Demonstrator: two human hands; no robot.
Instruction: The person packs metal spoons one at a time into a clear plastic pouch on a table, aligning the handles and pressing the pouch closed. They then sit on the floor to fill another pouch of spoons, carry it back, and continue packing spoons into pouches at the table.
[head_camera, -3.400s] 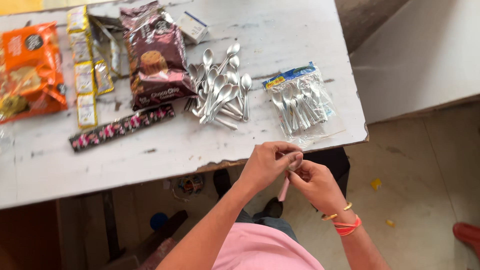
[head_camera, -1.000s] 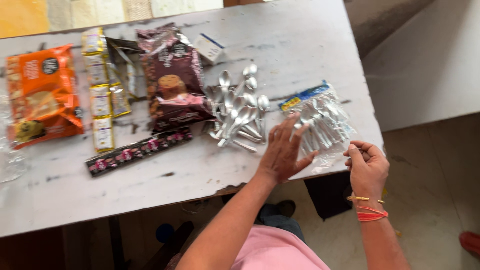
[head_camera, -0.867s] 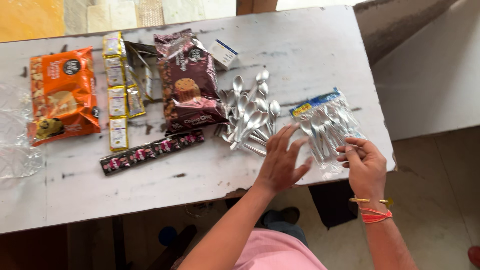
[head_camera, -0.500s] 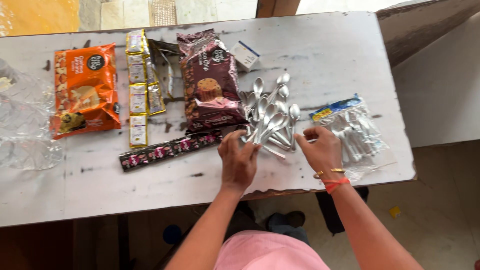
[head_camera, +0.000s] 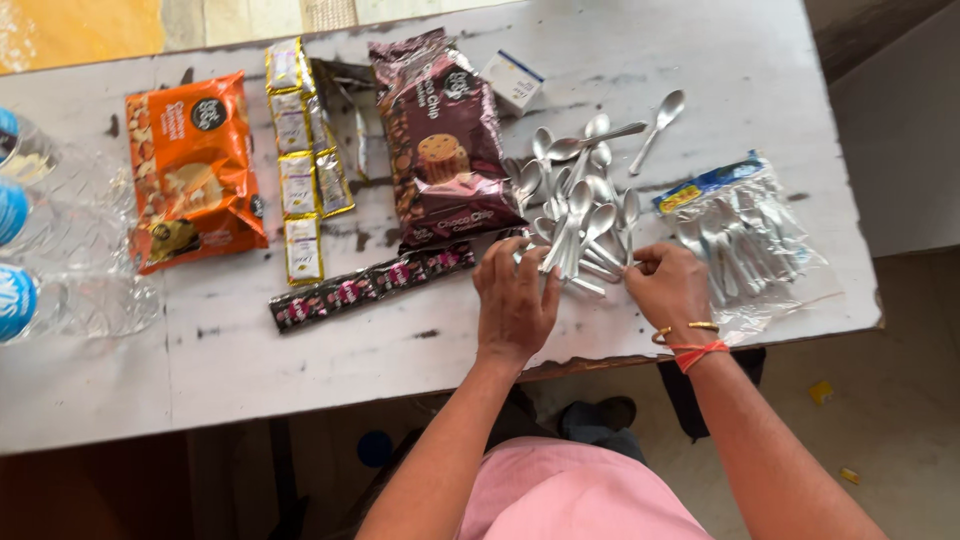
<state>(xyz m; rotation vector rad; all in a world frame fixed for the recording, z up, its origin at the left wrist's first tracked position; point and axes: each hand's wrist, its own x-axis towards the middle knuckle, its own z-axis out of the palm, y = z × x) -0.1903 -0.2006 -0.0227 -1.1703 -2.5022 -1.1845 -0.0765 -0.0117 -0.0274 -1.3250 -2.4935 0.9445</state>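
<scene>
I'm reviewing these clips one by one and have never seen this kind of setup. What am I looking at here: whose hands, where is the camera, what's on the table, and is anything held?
There is no machine: a person wears a camera on the head, so you look down on their own arms. The left hand lies flat on the white table, fingers at the pile of loose silver spoons. The right hand, with bangles at the wrist, pinches at the pile's spoon handles; whether it grips one is unclear. Right of it lies a clear bag of spoons. Further left: a brown biscuit pack, a dark sachet strip, yellow sachets, an orange snack pack and water bottles.
</scene>
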